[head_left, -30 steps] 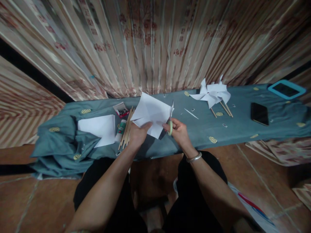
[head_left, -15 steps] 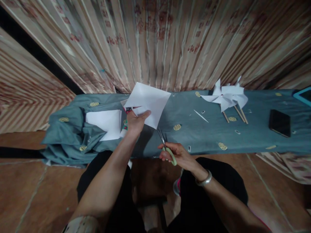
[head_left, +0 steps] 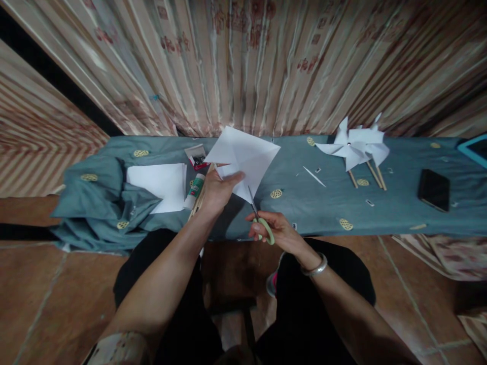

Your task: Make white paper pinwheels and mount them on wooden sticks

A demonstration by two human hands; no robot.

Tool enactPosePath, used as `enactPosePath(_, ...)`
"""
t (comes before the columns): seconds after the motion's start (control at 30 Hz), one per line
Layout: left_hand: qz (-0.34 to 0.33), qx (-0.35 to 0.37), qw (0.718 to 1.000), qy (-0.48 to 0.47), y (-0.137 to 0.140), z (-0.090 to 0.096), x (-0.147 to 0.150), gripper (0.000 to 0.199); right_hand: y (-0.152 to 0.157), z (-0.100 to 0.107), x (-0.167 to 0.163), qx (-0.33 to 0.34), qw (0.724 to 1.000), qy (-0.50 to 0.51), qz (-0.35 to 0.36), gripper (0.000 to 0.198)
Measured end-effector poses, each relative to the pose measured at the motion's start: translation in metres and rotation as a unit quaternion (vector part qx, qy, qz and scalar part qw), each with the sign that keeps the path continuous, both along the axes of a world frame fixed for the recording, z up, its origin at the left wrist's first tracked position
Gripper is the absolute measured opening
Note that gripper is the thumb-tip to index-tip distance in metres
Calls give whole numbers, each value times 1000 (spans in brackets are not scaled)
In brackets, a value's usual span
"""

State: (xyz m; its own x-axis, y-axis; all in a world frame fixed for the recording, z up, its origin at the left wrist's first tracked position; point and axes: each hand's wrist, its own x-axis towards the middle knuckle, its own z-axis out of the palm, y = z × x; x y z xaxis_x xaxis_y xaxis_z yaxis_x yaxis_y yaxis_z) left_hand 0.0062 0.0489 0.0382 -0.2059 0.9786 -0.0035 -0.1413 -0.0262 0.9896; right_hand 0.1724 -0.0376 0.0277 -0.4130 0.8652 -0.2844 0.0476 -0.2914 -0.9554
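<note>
**A:** Seated at a cloth-covered bench (head_left: 380,213), a person lifts a white paper (head_left: 243,154) with the left hand (head_left: 217,190), thumb on its face and fingers behind, so the pinch is only partly seen.

**B:** And the right hand (head_left: 276,232)?

**A:** Curled through the green handles of scissors (head_left: 259,220), just below and right of the paper. The blade tips meet the paper's lower corner; whether the blades are parted is hard to make out.

**B:** What lies by the left hand?

**A:** Just left of it, a glue stick (head_left: 195,186) with a green label, its writing too small to read, and wooden sticks (head_left: 196,205) mostly hidden behind the wrist. Beyond them a small box (head_left: 196,154), print unreadable, and a flat paper sheet (head_left: 160,181).

**B:** Farther off?

**A:** Well right of the scissors hand, paper pinwheels (head_left: 355,147) on sticks, then a dark phone (head_left: 433,190). A blue-rimmed tablet (head_left: 475,149) is cut off by the frame's edge. The curtain (head_left: 243,61) behind carries red characters, blurred past reading. A silver bangle (head_left: 315,266) circles the right wrist.
</note>
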Motion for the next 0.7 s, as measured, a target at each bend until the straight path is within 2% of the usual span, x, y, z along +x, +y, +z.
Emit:
enactPosePath(0.47,2,10,1000,-5,0,-3,0,28,-1,-1,2,16,999,-17,23,43)
enactPosePath(0.7,-11,35,999,15,4,-15,-4,33,0,0,0,1,1000,-21,13,48)
